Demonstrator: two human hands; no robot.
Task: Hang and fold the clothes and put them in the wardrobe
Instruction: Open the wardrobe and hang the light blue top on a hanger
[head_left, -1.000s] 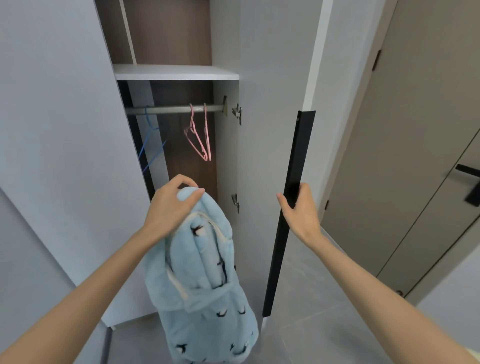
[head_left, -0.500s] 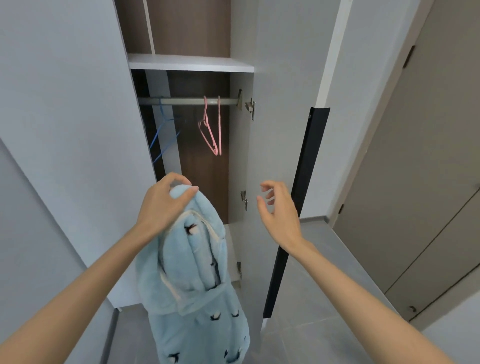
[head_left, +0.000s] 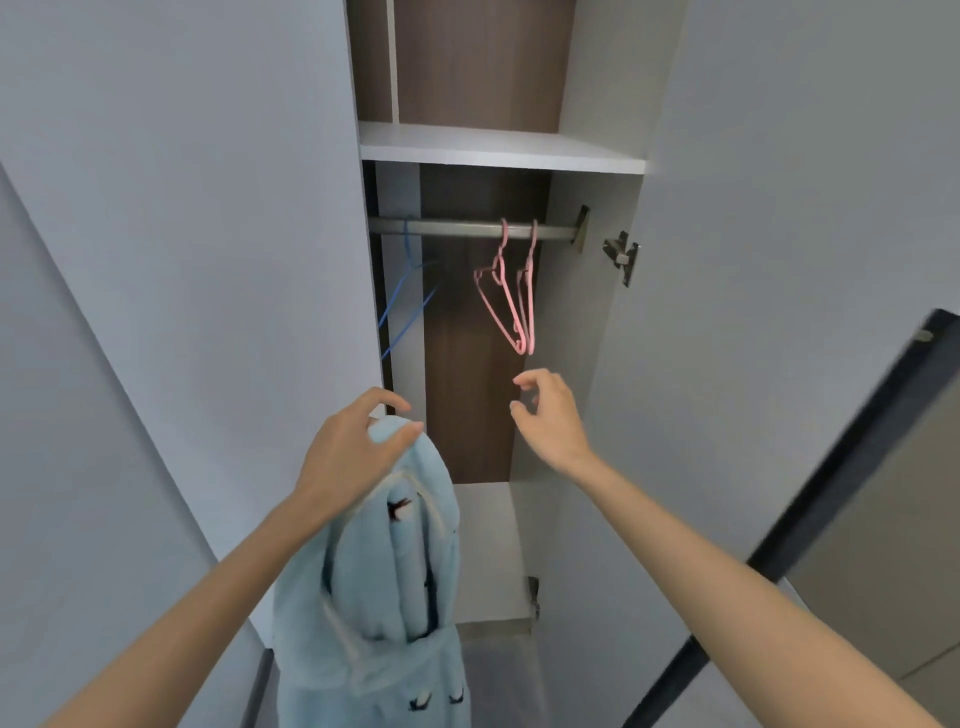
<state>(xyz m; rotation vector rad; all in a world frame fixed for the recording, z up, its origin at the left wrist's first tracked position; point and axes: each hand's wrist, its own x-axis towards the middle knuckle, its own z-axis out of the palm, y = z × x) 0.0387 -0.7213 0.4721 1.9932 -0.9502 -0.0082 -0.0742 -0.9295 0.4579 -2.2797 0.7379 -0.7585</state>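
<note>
1. Reaching upward, the right hand (head_left: 550, 415) sat just below the pink hangers (head_left: 511, 296) on the rail (head_left: 467, 228), fingers loosely curled and holding nothing. A second earlier I had seen it gripping the black door edge (head_left: 831, 493), which now lay well right of the rail.
2. The left hand (head_left: 353, 452) still clutched the top of the pale blue fleece garment (head_left: 395, 582). The garment hung below the rail, left of the right hand, as before.
3. On my feed the rail sat closer and more central than earlier. A blue hanger (head_left: 410, 291) hung at the rail's left end, and the white shelf (head_left: 493, 148) ran just above it.
</note>
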